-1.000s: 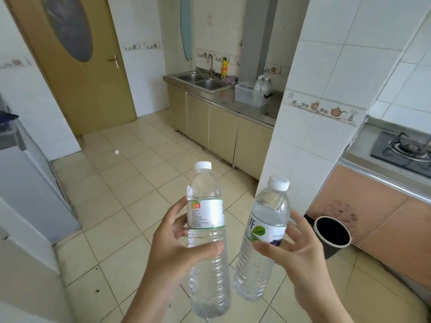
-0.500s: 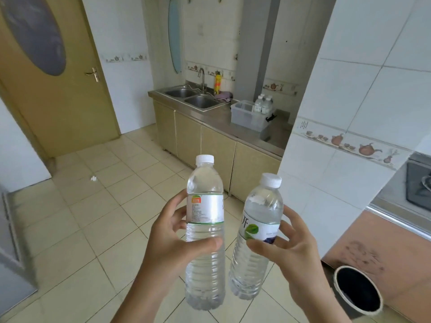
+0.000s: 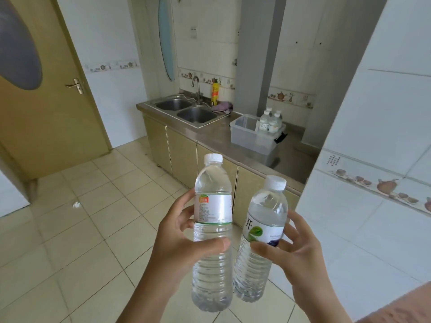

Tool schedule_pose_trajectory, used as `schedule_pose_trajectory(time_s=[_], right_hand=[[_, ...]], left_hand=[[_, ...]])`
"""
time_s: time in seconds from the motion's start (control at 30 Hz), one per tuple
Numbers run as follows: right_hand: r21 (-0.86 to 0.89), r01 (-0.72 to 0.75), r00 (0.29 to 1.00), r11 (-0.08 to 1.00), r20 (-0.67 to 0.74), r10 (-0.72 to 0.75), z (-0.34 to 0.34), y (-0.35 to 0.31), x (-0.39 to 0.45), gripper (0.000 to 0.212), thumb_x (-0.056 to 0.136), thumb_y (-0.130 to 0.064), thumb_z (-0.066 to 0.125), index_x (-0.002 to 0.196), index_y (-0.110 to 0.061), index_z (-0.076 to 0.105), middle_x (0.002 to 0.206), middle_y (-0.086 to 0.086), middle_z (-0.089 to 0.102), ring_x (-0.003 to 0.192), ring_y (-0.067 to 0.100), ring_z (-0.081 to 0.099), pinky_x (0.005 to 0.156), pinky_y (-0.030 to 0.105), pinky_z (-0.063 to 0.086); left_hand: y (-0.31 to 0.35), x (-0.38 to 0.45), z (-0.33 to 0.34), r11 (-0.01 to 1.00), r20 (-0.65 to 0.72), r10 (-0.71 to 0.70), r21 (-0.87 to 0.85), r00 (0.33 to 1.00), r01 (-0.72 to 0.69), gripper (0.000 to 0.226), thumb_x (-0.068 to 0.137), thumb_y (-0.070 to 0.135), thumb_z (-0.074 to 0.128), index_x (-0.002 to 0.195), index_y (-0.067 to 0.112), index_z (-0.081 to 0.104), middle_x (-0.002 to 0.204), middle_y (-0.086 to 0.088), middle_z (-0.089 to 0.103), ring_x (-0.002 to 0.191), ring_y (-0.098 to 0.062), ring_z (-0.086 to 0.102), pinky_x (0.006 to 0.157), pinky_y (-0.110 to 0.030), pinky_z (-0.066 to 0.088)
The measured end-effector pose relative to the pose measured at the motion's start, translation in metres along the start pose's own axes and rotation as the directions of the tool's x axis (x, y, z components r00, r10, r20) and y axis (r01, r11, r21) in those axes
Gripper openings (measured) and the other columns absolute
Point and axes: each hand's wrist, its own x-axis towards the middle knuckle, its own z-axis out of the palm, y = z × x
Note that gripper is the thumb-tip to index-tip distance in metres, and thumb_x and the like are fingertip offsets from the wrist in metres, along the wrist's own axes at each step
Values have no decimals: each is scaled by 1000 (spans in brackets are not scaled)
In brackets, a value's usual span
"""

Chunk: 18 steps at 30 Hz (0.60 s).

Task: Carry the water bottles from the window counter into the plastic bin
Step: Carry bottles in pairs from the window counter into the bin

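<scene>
head view shows two clear ribbed water bottles with white caps held upright over the tiled floor, the left hand (image 3: pixel 184 241) wrapped round the taller bottle (image 3: pixel 212 231) and the right hand (image 3: pixel 293 250) round the shorter bottle (image 3: pixel 261 238). ahead on the steel counter (image 3: pixel 217 136) sits one translucent plastic bin (image 3: pixel 254 138) with about three more bottles (image 3: pixel 270 121) standing inside it.

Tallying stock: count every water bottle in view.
4: one in the left hand, one in the right hand, two upright in the plastic bin; more may be hidden behind them.
</scene>
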Motion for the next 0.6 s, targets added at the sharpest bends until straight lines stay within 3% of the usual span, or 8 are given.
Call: schedule_pose_trajectory(time_s=[0.2, 0.37, 0.6], right_hand=[[-18, -16, 999, 1000, 35, 16, -9, -4, 131, 82, 49, 5, 89, 117, -29, 59, 107, 2, 73, 91, 27, 71, 81, 49, 56], [-64, 2, 1000, 998, 4, -1, -15, -5, 221, 76, 53, 3, 87, 113, -36, 61, 105, -2, 74, 94, 25, 71, 87, 53, 53], [-81, -29, 998, 996, -65, 24, -4, 7, 338, 81, 41, -10, 94, 110, -38, 62, 107, -3, 73, 97, 24, 70, 90, 54, 52]], left_hand=[[1, 119, 37, 1000, -29, -24, 11, 999, 25, 97, 37, 21, 89, 123, 51, 54, 110, 17, 73, 103, -4, 64, 87, -28, 49], [-1, 205, 58, 999, -18, -33, 14, 999, 33, 92, 40, 17, 90, 117, 53, 54, 107, 19, 73, 98, 1, 65, 82, -27, 49], [-18, 328, 69, 999, 44, -46, 22, 998, 45, 102, 37, 18, 90, 128, 46, 52, 109, 19, 73, 100, 1, 65, 91, -34, 52]])
